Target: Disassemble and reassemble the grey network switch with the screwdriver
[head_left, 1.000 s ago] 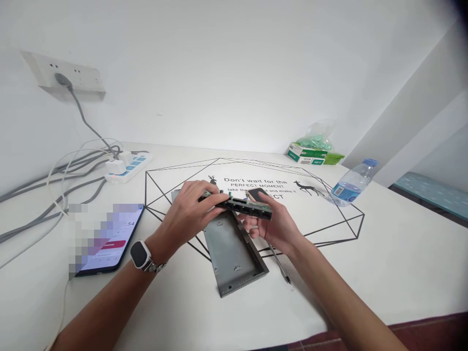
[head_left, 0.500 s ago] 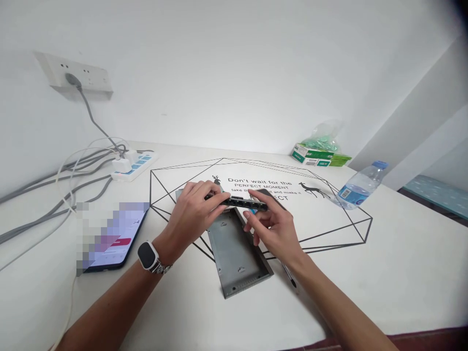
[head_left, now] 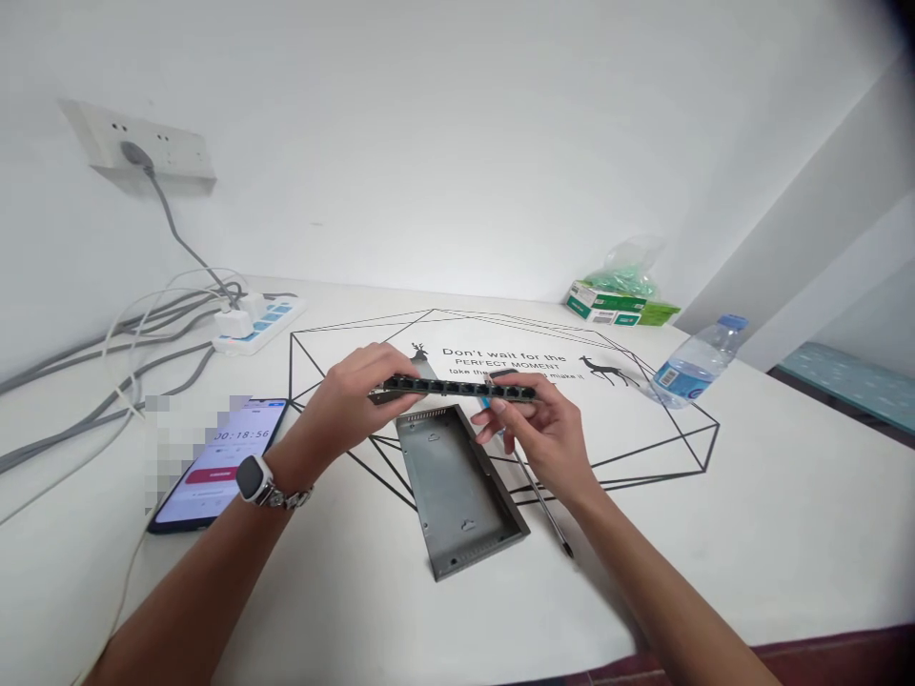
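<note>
Both my hands hold up a long, narrow circuit board with a row of several black network ports (head_left: 454, 387), gripping it by its ends. My left hand (head_left: 357, 397) pinches the near-left end, and my right hand (head_left: 533, 433) has its fingertips on the right end. Directly below the board, a grey metal casing tray (head_left: 457, 491) lies open on the desk. A thin screwdriver (head_left: 543, 513) lies beside the tray, with its upper end hidden under my right hand. A small blue piece shows by my right fingers, too small to identify.
A phone showing a timer (head_left: 221, 462) lies left of my left forearm, near grey cables and a power strip (head_left: 257, 326). A water bottle (head_left: 690, 364) lies at the right. A green box with a plastic bag (head_left: 615, 297) stands at the back.
The board has turned to lie level, with its row of ports now facing up toward me. My hands have spread apart along it, and the left hand has shifted left. The tray has not moved.
</note>
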Demonstrator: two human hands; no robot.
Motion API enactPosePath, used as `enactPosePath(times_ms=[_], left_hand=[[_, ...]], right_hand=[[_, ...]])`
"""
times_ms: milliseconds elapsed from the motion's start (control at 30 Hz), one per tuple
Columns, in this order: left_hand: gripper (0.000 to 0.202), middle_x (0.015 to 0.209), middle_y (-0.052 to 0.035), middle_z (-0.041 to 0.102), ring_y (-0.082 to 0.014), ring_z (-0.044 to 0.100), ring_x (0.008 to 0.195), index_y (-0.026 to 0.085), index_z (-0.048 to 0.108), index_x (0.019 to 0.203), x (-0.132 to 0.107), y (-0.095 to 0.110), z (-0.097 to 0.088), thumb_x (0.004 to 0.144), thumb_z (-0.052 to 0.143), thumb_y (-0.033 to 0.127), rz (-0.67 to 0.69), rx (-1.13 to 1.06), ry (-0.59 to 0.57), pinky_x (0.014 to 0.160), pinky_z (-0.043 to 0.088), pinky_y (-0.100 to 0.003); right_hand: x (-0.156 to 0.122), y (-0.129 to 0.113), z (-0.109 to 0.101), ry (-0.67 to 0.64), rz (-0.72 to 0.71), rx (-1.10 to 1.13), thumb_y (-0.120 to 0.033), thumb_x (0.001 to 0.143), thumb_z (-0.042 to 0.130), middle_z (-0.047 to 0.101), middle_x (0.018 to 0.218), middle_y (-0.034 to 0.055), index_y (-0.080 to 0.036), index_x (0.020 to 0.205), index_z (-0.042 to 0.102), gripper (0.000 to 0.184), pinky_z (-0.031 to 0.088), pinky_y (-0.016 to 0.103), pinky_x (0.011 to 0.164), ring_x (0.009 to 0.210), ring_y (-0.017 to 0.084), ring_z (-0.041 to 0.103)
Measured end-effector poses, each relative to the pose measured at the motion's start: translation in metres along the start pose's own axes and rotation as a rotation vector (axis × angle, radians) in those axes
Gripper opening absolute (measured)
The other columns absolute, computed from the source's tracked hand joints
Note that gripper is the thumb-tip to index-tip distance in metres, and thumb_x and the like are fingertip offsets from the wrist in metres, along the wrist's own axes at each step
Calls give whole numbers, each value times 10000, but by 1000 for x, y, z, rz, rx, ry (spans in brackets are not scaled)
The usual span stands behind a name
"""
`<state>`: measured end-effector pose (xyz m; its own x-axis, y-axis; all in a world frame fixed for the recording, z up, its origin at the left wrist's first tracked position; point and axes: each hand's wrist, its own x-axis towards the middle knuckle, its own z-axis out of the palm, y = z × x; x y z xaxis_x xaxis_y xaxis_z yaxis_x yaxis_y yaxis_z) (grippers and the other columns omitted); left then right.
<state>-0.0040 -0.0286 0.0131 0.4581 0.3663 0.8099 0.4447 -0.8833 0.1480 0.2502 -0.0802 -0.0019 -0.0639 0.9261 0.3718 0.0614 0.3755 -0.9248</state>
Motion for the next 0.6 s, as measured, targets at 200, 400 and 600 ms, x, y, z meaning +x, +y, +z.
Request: enactPosePath(times_ms=[200,400,600], left_hand=[[135,900,-50,701,-173,651,857,183,640,979,2,12,4,861,704,165,11,-59,63,765,545,-325],[151,904,-30,704,-168,650,874,199,631,981,1,16,8,856,688,138,48,-22,90,779,534,-326],[151,918,-29,721,-176,652,872,202,621,985,3,19,9,859,675,139,72,61,66,769,507,-336]], right_hand=[[0,-2,-1,16,-1,-69,-392,897,689,702,609,-24,-218,1264,516,442,444,225,427,471,156,666],[-3,-5,4,2,-6,-125,-344,906,672,595,494,-85,-219,1346,488,493,513,247,436,385,129,580],[-7,-1,7,-43,-19,-157,-336,903,673,586,531,-74,-237,1413,464,560,516,245,407,446,144,605]])
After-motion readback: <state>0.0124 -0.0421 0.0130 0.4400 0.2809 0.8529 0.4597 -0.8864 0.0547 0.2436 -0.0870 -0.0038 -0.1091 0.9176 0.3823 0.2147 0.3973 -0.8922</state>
